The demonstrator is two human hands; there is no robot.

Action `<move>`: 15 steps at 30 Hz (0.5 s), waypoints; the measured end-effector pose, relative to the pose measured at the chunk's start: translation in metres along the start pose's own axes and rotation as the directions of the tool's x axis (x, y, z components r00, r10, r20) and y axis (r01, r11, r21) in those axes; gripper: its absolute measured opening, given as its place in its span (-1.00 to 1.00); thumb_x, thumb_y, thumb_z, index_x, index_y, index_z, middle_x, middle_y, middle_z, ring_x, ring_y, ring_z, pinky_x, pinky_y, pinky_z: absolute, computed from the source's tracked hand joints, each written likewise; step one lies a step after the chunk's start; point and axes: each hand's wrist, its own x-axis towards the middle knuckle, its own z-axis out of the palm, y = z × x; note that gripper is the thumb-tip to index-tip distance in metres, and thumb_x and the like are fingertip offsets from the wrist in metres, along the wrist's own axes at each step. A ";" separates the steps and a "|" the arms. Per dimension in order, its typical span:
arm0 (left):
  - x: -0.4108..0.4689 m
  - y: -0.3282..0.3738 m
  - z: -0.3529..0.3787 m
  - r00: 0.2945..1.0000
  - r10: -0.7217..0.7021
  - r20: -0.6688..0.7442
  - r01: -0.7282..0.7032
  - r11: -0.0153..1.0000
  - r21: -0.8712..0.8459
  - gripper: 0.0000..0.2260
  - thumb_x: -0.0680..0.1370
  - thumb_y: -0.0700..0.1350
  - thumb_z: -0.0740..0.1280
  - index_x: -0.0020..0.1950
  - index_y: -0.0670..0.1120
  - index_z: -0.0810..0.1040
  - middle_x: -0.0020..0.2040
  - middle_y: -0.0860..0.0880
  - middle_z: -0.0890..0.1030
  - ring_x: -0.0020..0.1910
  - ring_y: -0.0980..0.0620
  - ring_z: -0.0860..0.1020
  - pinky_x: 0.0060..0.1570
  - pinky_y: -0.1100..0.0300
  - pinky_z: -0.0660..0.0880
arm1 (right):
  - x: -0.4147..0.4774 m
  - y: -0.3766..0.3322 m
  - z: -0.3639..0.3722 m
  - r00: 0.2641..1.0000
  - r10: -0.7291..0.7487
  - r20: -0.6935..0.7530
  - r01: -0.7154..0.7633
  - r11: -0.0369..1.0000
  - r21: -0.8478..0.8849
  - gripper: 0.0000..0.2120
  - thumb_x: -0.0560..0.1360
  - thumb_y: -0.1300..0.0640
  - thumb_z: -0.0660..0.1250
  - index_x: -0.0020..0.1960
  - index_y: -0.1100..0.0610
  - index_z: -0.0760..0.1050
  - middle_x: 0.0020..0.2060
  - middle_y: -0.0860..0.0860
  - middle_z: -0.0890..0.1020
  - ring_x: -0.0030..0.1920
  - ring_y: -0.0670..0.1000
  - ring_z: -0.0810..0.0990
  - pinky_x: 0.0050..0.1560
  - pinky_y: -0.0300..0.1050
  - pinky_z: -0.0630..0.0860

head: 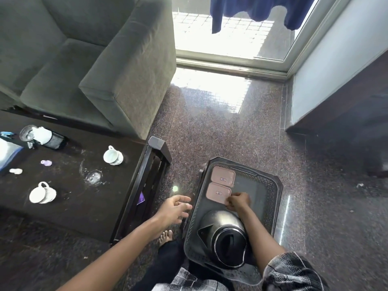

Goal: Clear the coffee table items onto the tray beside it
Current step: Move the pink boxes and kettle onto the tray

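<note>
The near pink dish (218, 193) lies on the floor of the tray (273, 185) by its left wall, touching a second pink dish (222, 176) beyond it. To finish well, I judge it should be settled level, squared to its twin, and let go without bumping the kettle (224, 234) at the tray's near end. The right hand (238, 202) pinches the dish's near right corner, and the dish extends left of the fingers. The left hand (176, 208) hovers relaxed and empty, left of the tray. Cups (112, 155) sit on the coffee table (69, 206), farther left.

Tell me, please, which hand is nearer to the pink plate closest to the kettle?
The right. The right hand pinches the near corner of that pink plate on the tray; the left hand hovers open beyond the tray's left rim, apart from it.
</note>
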 end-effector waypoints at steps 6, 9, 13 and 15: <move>-0.003 -0.003 -0.001 1.000 -0.002 -0.011 0.002 1.000 -0.012 -0.83 0.55 -0.12 0.27 0.13 -0.01 0.49 0.16 -0.09 0.60 -0.04 0.06 0.59 -0.10 0.24 0.50 | 0.007 -0.002 0.007 1.000 -0.031 0.005 0.031 0.999 -0.021 -0.81 0.37 0.44 0.30 -0.08 0.22 0.44 -0.22 0.24 0.59 -0.36 0.14 0.57 -0.54 -0.13 0.54; -0.005 -0.005 -0.001 1.000 -0.010 -0.023 0.009 1.000 -0.018 -0.82 0.55 -0.13 0.27 0.15 -0.03 0.50 0.15 -0.09 0.60 -0.04 0.05 0.59 -0.13 0.26 0.50 | 0.016 0.001 0.012 0.998 -0.052 0.041 0.055 0.996 -0.071 -0.62 0.38 0.42 0.29 0.05 0.05 0.33 -0.10 0.23 0.58 -0.21 0.19 0.61 -0.43 -0.05 0.57; -0.007 -0.011 -0.001 0.999 -0.021 -0.036 0.020 0.999 -0.031 -0.83 0.55 -0.14 0.26 0.13 -0.02 0.50 0.12 -0.06 0.62 -0.10 0.09 0.58 -0.20 0.29 0.48 | 0.079 0.034 0.024 0.997 -0.059 0.045 0.065 0.986 -0.155 -0.53 0.23 0.31 0.33 0.14 0.15 0.44 -0.11 0.27 0.64 -0.04 0.30 0.64 -0.02 0.26 0.58; -0.008 -0.013 -0.001 0.999 -0.026 -0.044 0.025 0.999 -0.035 -0.83 0.56 -0.14 0.25 0.13 -0.02 0.50 0.11 -0.05 0.63 -0.11 0.10 0.57 -0.21 0.31 0.48 | 0.085 0.037 0.025 0.997 -0.062 0.035 0.068 0.982 -0.179 -0.52 0.25 0.32 0.33 0.17 0.17 0.45 -0.07 0.29 0.65 -0.03 0.29 0.64 0.02 0.27 0.56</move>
